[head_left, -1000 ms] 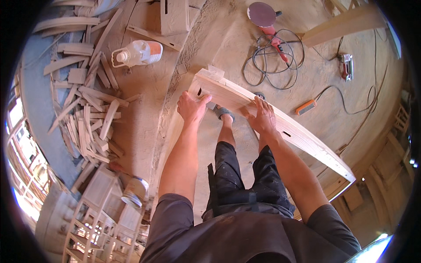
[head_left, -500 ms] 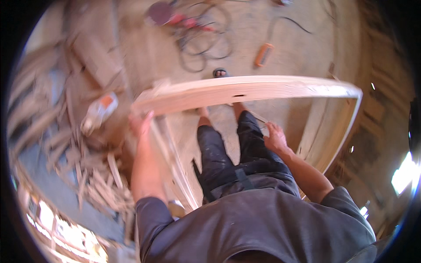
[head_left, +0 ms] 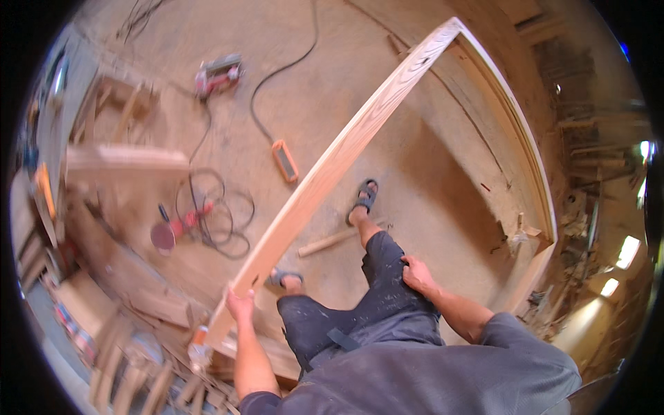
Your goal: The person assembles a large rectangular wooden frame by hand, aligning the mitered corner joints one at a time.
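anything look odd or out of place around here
A loose stick lies on the floor by the right foot, and the cord beside the red sander sprawls in loops; both look untidy underfoot. The frame in the left hand shows no obvious damage.

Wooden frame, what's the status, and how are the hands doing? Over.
Left hand grips wooden frame. Right hand off it, at the dark shorts. Possible obstacle: loose stick by the feet.
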Action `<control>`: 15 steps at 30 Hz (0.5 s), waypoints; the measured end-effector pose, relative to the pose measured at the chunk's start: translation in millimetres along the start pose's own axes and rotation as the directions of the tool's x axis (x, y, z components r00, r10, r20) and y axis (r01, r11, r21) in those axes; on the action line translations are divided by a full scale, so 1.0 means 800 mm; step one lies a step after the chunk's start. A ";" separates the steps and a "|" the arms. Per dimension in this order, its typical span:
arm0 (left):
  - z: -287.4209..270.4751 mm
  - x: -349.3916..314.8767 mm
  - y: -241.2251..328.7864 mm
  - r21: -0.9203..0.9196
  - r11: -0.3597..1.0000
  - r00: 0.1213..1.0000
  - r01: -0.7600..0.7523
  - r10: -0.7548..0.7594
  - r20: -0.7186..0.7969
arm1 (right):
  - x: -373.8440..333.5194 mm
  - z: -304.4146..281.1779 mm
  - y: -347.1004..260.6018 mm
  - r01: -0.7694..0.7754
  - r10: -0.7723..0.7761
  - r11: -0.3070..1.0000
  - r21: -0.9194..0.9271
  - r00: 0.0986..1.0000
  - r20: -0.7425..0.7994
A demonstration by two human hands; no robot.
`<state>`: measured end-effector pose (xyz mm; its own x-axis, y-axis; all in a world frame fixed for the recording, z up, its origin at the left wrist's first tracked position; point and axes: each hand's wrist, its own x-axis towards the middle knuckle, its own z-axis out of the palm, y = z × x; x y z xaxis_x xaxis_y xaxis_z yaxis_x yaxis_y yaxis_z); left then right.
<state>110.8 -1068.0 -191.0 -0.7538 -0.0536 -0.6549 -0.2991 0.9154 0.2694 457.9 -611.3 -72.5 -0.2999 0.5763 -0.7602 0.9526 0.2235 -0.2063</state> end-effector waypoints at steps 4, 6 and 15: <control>0.063 -0.031 0.217 0.097 0.970 0.973 -0.223 0.215 0.083 | 0.050 -0.110 0.043 -0.097 0.108 0.935 0.342 0.994 -0.014; 0.090 -0.046 0.330 0.068 0.961 0.956 -0.268 0.256 0.143 | 0.069 -0.139 0.079 -0.096 0.118 0.918 0.385 0.992 -0.034; 0.213 -0.054 0.736 -0.003 0.849 0.804 -0.528 0.500 0.322 | 0.123 -0.268 0.183 -0.351 0.353 0.849 0.395 0.933 0.070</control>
<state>66.7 -459.0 -124.5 -0.5672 0.5433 -0.6189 0.1418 0.8047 0.5764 557.3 -353.4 -45.9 0.0601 0.5616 -0.8252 0.9341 -0.3230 -0.1518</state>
